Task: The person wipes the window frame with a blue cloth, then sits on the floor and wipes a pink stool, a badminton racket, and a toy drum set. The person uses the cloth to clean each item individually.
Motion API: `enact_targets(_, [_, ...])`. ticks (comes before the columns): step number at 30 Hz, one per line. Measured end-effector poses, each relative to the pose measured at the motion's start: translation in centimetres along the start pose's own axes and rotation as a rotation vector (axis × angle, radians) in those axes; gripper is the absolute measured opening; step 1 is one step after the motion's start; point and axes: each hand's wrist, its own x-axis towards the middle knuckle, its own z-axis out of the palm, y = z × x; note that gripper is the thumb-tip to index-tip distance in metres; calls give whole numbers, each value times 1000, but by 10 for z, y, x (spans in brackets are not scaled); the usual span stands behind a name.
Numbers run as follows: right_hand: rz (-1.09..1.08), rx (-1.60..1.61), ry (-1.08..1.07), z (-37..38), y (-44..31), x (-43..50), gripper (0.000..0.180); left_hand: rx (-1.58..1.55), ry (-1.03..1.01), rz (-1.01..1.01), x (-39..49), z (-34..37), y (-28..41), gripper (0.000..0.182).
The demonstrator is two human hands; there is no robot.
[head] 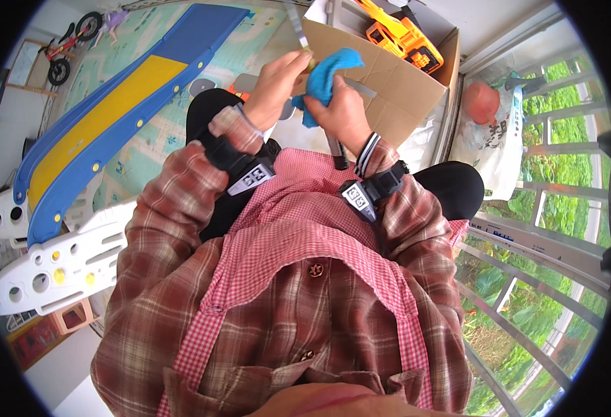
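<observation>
My right hand grips a bunched blue cloth, whose upper end flops over to the right. Close beside it on the left, my left hand has its fingertips around the lower end of a slim grey rod-like object. That object is blurred and runs up past the top of the picture. Yellowish material shows at the left fingertips; what it is I cannot tell. Below my right hand a dark-ended handle points down towards the pink checked apron. Whether it joins something in the hand is hidden.
An open cardboard box holding an orange toy excavator stands just beyond my hands. To the left is a blue and yellow slide on a patterned play mat. A barred window and white bag are at right.
</observation>
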Motion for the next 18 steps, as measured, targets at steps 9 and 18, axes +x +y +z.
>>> enact_targets(9, [148,340,-328,11,7,-12,44,-407,143,-75,22,-19,-1,23])
enact_targets(18, [463,1168,-586,16,-9,-24,32,-730,-223,-80,23,-28,12,28])
